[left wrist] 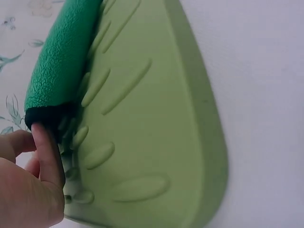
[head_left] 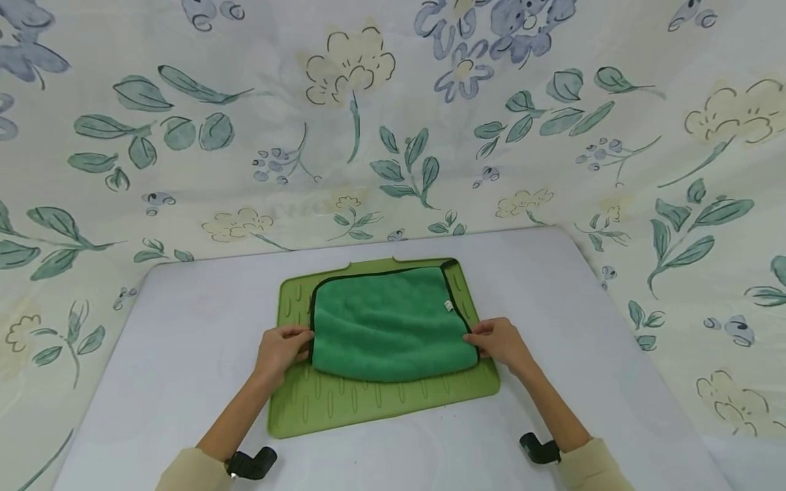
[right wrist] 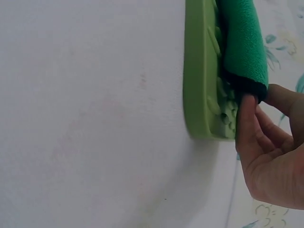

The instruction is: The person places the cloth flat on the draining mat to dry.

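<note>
A green cloth (head_left: pixel 381 320) with black edging and a small white tag lies folded over a light green ridged mat (head_left: pixel 356 402). Its near edge is a rounded fold. My left hand (head_left: pixel 281 351) pinches the cloth's left edge between thumb and fingers. At the opposite side, my right hand (head_left: pixel 500 341) pinches the right edge, close to the near corner. In the left wrist view the black-edged end of the cloth (left wrist: pixel 61 61) sits at the left fingertips. The right wrist view has the cloth (right wrist: pixel 244 42) between the right thumb and fingers, over the mat (right wrist: pixel 197 85).
The mat lies on a white table (head_left: pixel 614 354), which extends to both sides of it. Behind the table hangs a floral-patterned cloth backdrop (head_left: pixel 430 225). Black wrist devices (head_left: pixel 254 464) sit on both forearms, by the beige sleeves (head_left: pixel 193 472).
</note>
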The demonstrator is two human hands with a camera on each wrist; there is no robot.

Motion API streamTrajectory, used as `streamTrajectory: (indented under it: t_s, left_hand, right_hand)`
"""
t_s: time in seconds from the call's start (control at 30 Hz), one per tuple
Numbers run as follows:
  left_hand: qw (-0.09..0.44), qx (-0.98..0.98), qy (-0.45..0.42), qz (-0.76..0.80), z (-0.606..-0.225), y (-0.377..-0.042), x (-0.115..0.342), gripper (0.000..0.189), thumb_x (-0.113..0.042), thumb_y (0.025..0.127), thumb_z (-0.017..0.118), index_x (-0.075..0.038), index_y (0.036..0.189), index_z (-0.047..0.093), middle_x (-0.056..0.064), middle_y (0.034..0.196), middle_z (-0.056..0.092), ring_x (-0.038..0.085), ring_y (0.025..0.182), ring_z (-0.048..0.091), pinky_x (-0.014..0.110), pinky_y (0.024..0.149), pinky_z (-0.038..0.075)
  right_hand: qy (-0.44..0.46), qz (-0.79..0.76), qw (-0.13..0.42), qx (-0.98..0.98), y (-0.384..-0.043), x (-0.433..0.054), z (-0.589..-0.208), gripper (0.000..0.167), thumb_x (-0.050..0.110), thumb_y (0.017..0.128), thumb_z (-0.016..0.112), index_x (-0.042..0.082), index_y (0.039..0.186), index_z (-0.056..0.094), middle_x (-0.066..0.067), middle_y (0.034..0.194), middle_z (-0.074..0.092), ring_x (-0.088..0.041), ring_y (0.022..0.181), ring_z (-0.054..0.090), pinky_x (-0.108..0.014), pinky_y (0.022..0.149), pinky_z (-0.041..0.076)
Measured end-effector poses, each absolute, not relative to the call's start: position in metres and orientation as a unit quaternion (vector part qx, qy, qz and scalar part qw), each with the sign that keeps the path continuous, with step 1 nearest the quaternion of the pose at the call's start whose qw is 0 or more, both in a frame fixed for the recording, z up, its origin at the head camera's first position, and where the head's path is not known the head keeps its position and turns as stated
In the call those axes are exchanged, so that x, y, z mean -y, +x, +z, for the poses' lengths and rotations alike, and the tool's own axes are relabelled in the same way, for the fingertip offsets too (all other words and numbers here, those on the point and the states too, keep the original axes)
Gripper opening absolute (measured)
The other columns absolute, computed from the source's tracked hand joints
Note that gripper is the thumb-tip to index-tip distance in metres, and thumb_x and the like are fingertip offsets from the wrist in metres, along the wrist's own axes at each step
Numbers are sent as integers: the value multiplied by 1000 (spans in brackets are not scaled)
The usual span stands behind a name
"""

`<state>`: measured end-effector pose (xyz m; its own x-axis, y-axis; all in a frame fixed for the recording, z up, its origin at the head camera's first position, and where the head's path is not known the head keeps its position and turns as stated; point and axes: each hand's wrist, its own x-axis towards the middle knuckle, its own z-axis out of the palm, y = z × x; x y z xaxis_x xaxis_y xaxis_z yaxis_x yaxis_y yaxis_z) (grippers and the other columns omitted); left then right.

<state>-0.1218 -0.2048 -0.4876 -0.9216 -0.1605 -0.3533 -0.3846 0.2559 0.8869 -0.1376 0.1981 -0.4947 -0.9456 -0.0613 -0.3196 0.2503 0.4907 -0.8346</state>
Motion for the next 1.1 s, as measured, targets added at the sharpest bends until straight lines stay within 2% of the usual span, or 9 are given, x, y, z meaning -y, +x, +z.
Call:
streamTrajectory:
  t_s: [0.37, 0.6, 0.8, 1.1]
  left_hand:
    - [108, -784, -169, 587, -487, -112, 210, 33, -9, 100, 62, 14, 122, 61, 13, 104, 68, 4, 78, 64, 21, 71, 58]
    - [116, -762, -180, 611, -490, -110, 212, 38, -13, 100, 62, 14, 128, 59, 6, 98, 67, 4, 78, 63, 20, 73, 58]
    - [128, -742, -181, 633, -488, -103, 215, 42, -15, 103, 56, 16, 131, 54, 6, 97, 67, 4, 79, 65, 21, 75, 58]
    - [166, -730, -155, 645, -486, -83, 220, 43, -16, 102, 59, 16, 130, 55, 6, 99, 69, 8, 86, 67, 23, 80, 58]
  right_hand:
    - [60, -486, 153, -858, -132, -196, -498, 24, 12, 90, 74, -8, 102, 70, -13, 94, 73, -17, 70, 66, -32, 65, 59]
    - [25, -483, 147, -863, -129, -201, -502, 31, 18, 92, 74, -8, 108, 69, -13, 97, 73, -19, 74, 68, -32, 67, 59]
    - [0, -491, 148, -858, -122, -207, -504, 37, 23, 92, 74, -8, 111, 69, -13, 98, 73, -20, 79, 69, -33, 71, 59]
    - [-32, -529, 153, -834, -101, -221, -507, 38, 21, 94, 72, -11, 115, 66, -12, 97, 73, -22, 85, 70, -32, 75, 59]
